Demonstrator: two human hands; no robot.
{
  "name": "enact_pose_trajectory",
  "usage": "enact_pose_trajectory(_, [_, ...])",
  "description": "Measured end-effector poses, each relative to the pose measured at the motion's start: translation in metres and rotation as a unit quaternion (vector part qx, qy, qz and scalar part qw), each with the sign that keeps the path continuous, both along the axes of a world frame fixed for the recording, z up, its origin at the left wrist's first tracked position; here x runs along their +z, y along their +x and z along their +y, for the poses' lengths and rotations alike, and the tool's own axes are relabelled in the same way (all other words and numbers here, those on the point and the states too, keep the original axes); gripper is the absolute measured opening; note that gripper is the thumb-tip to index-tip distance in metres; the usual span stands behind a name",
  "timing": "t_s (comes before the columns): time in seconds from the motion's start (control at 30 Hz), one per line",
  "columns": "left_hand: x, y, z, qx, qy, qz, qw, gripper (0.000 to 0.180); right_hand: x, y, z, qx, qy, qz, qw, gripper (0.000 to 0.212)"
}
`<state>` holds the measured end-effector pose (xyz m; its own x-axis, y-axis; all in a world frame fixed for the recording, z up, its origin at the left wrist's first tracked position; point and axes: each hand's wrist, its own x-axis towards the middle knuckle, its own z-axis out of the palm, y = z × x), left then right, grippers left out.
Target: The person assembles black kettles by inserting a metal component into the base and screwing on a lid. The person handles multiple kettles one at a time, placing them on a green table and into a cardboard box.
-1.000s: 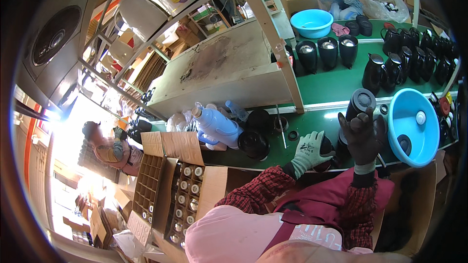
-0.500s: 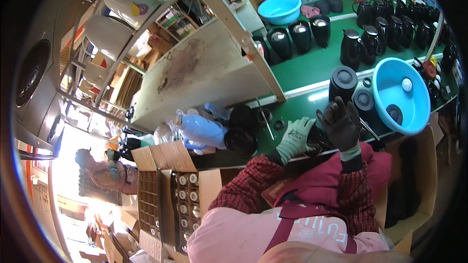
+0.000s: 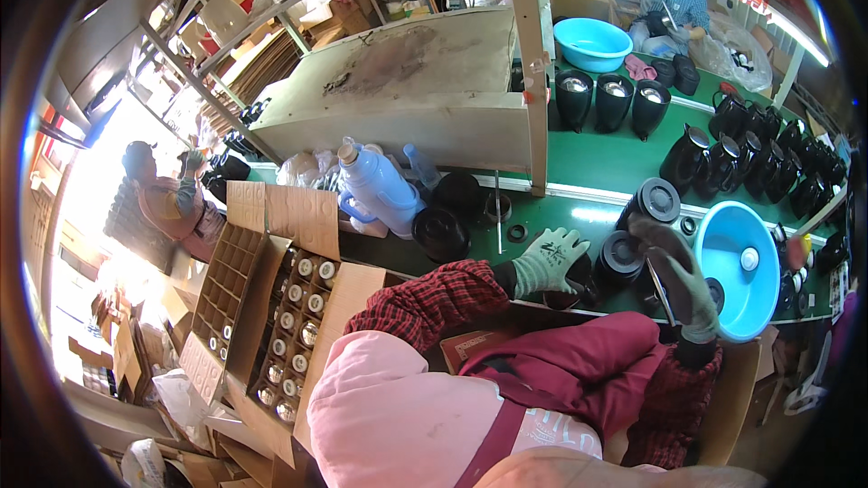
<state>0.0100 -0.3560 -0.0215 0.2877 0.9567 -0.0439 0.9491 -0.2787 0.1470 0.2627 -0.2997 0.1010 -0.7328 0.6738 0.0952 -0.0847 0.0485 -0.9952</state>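
My left hand (image 3: pixel 551 264), in a pale grey-green glove, is closed over a dark vessel (image 3: pixel 580 285) at the bench's front edge. Most of that vessel is hidden by the glove. My right hand (image 3: pixel 683 278), in a glove with a dark palm, is raised to its right, its fingers blurred by motion. Those fingers overlap the side of a black cylindrical container (image 3: pixel 621 256); I cannot tell whether they touch it. Another black container (image 3: pixel 658 201) stands behind. A thin metal rod (image 3: pixel 661 293) slants beside my right hand. The light-blue basin (image 3: pixel 737 217) is right of it.
Black jugs (image 3: pixel 687 152) crowd the far right bench, near three open black vessels (image 3: pixel 612 99). A blue thermos (image 3: pixel 375 183) stands left on the green bench (image 3: pixel 542 217). A carton of bottles (image 3: pixel 348 307) sits at my left. Other people (image 3: pixel 176 203) work at the left and far back.
My right hand has turned from raised with fingers spread to a blurred sideways pose nearer the basin. My left hand stays on the dark vessel. The head view has shifted and tilted.
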Motion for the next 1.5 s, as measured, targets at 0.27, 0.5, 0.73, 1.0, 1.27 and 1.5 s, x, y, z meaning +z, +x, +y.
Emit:
enact_pose_trajectory(0.27, [-0.003, 0.011, 0.006, -0.018, 0.014, 0.035, 0.999, 0.088, -0.007, -0.018, 0.018, 0.186, -0.056, 0.45, 0.871, 0.063])
enact_pose_trajectory(0.5, [-0.002, 0.01, 0.016, -0.091, -0.018, 0.057, 0.994, 0.089, -0.086, -0.045, 0.011, 0.183, -0.37, 0.534, 0.738, 0.061])
enact_pose_trajectory(0.73, [0.001, 0.014, 0.004, 0.017, 0.036, -0.008, 0.999, 0.091, -0.142, -0.029, 0.019, 0.162, -0.411, 0.499, 0.745, 0.055])
enact_pose_trajectory(1.0, [0.007, 0.007, 0.004, -0.032, 0.028, -0.068, 0.997, 0.083, -0.132, 0.005, -0.01, -0.069, -0.284, 0.013, 0.956, 0.036])
enact_pose_trajectory(1.27, [0.02, 0.013, 0.017, -0.136, 0.032, 0.059, 0.988, 0.108, -0.008, 0.066, 0.001, -0.043, -0.012, 0.195, 0.98, 0.069])
enact_pose_trajectory(1.5, [0.014, 0.016, 0.01, -0.005, -0.029, 0.08, 0.996, 0.093, -0.128, -0.014, -0.019, -0.244, 0.132, -0.102, 0.955, 0.059])
